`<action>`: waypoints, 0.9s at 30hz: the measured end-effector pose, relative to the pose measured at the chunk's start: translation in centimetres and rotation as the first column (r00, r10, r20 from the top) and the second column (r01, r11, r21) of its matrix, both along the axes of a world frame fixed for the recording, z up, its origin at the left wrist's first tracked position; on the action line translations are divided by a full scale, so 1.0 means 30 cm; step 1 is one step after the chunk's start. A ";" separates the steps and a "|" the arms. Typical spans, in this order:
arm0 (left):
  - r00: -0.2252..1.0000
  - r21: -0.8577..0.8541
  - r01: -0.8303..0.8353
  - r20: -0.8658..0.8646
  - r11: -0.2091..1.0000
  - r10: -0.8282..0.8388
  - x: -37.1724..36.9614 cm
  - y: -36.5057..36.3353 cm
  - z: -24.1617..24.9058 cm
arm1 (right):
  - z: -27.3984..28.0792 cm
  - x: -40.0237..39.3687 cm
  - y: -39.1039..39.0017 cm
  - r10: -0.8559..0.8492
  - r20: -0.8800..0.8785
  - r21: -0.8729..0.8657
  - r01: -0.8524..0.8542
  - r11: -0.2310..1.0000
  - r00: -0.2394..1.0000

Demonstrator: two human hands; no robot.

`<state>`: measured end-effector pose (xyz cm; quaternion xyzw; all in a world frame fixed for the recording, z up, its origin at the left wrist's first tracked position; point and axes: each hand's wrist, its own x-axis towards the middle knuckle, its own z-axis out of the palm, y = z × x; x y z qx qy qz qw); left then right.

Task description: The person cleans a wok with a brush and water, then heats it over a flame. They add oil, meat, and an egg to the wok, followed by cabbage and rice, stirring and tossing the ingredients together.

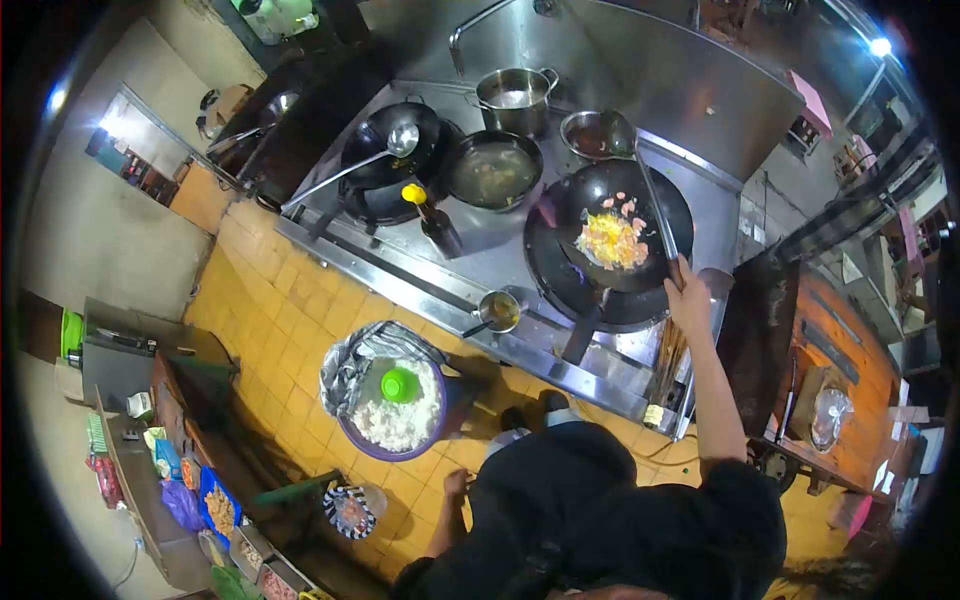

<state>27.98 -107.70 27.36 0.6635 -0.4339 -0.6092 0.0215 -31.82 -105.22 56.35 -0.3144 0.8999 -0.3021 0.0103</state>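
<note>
My right hand [688,290] is closed around the long handle of a ladle [655,200]. The ladle's bowl end is over a small pot of dark liquid [590,135] behind the wok. Below the handle, a large black wok [570,215] sits on the burner, holding yellow egg [612,240] with pink pieces of meat [627,207] beside it. My left hand [457,485] hangs low by my side, away from the stove. Its fingers look curled, and nothing shows in them.
A second wok [375,150] with a ladle lying across it, a pan of liquid [490,170], a steel pot [515,95] and a yellow-capped bottle [440,230] are on the stove. A tub of rice [430,440] with a green bowl stands on the floor. A wooden table [845,390] is right.
</note>
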 end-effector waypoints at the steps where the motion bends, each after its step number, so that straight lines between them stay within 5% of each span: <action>1: 0.911 0.157 -0.188 -0.342 0.970 0.231 0.041 -0.016 -0.101 | -0.026 0.024 0.072 0.036 -0.055 -0.054 -0.039 0.998 0.998; 2: 0.932 0.119 -0.324 -0.129 0.939 0.338 -0.060 -0.041 0.017 | -0.045 0.039 0.132 0.071 -0.113 -0.108 -0.083 0.991 0.991; 4: 0.918 0.210 -0.286 -0.219 0.935 0.331 -0.037 -0.103 -0.057 | -0.019 0.093 0.190 -0.055 -0.041 0.168 0.061 0.984 0.998; 6: 0.728 0.458 -0.351 -0.415 0.817 0.545 -0.099 -0.157 -0.008 | -0.046 0.130 0.235 -0.071 -0.046 0.253 0.080 0.964 0.996; 7: 0.726 0.460 -0.360 -0.409 0.812 0.553 -0.129 -0.148 0.025 | -0.051 0.159 0.268 -0.065 0.031 0.219 0.056 0.974 0.997; 9: 0.915 0.110 -0.308 -0.237 0.945 0.326 -0.234 -0.115 0.105 | -0.013 0.176 0.319 -0.033 0.096 0.180 0.015 0.983 0.995; 11: 0.910 0.119 -0.278 -0.285 0.953 0.301 -0.252 -0.068 0.094 | 0.050 0.174 0.360 0.037 0.367 0.111 -0.083 0.990 0.930; 12: 0.909 0.125 -0.226 -0.329 0.966 0.255 -0.242 -0.036 0.082 | 0.027 0.146 0.370 0.047 0.365 0.118 -0.096 0.988 0.930; 13: 0.821 0.323 -0.289 -0.400 0.901 0.407 -0.230 -0.017 0.065 | -0.013 0.101 0.379 0.043 0.434 0.096 -0.094 0.991 0.900; 14: 0.812 0.330 -0.302 -0.404 0.895 0.422 -0.235 0.021 0.041 | -0.049 0.067 0.383 0.043 0.498 0.076 -0.092 0.993 0.866; 16: 0.980 0.183 -0.116 -0.137 0.976 0.142 -0.253 0.085 0.056 | -0.108 0.101 0.326 0.052 0.422 0.117 -0.111 0.987 0.905; 18: 0.940 0.230 -0.161 -0.260 0.960 0.220 -0.181 0.140 0.023 | -0.243 0.169 0.274 0.026 -0.158 0.172 0.001 0.985 0.987; 20: 0.966 0.097 -0.248 -0.056 0.964 0.254 -0.171 0.181 0.039 | 0.042 0.273 0.216 -0.042 -0.017 0.115 0.043 0.992 0.999; 22: 0.889 0.086 -0.410 -0.186 0.908 0.419 -0.103 0.265 0.069 | 0.223 0.338 0.219 0.047 0.262 0.349 -0.140 0.926 0.964; 23: 0.872 0.099 -0.447 -0.174 0.889 0.458 -0.068 0.292 0.044 | 0.084 0.245 0.281 0.223 0.150 0.213 -0.252 0.944 0.963; 24: 0.848 0.111 -0.492 -0.166 0.864 0.504 -0.032 0.328 0.020 | 0.129 0.236 0.256 0.108 0.545 0.121 -0.205 0.971 0.831; 25: 0.838 0.105 -0.518 -0.134 0.849 0.529 -0.004 0.369 0.009 | 0.068 0.192 0.239 0.082 0.604 0.129 -0.199 0.971 0.793; 26: 0.793 0.093 -0.585 -0.145 0.806 0.592 0.040 0.411 -0.031 | -0.004 0.176 0.223 0.029 0.574 0.127 -0.124 0.984 0.818; 27: 0.785 0.068 -0.591 -0.179 0.804 0.593 0.093 0.461 -0.093 | -0.032 0.232 0.199 0.210 0.334 0.028 -0.233 0.972 0.919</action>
